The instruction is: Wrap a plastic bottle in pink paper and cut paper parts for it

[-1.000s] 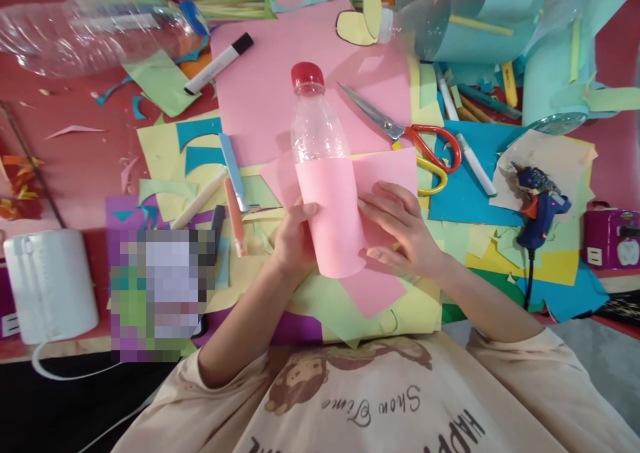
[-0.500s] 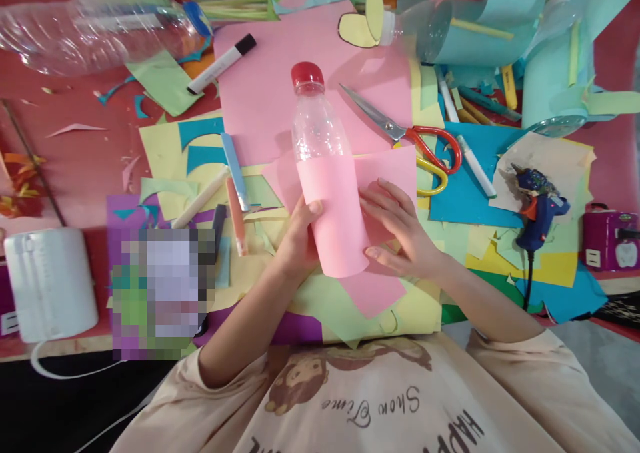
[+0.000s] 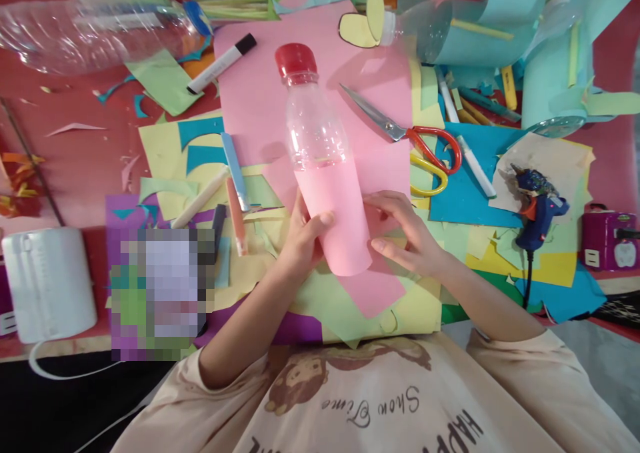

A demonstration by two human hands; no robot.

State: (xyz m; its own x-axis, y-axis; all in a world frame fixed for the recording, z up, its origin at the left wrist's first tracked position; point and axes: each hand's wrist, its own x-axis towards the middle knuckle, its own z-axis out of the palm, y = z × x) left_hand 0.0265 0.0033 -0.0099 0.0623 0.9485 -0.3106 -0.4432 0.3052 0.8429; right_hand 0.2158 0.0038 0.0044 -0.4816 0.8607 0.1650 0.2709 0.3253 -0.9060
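Observation:
A clear plastic bottle (image 3: 315,123) with a red cap (image 3: 296,63) leans up to the left in the middle. Pink paper (image 3: 337,203) covers its lower half, and a loose part of pink paper shows behind it on the right. My left hand (image 3: 303,239) grips the bottle's lower left side, thumb on the paper and the other fingers hidden behind. My right hand (image 3: 407,236) is beside the lower right side, fingers apart, its thumb tip close to the paper. Red-and-yellow-handled scissors (image 3: 395,129) lie to the bottle's right on a large pink sheet (image 3: 255,99).
At the right a blue glue gun (image 3: 537,219) rests on paper scraps. A black-capped marker (image 3: 223,64) and correction-pen-like sticks lie left. Bottles with light-blue paper (image 3: 490,33) stand or lie at the back right. A large clear bottle (image 3: 100,33) lies back left.
The bottle's capped end has moved up and to the left, nearer the camera, so it leans more. My right fingers have shifted slightly, with the thumb drawn a little off the paper.

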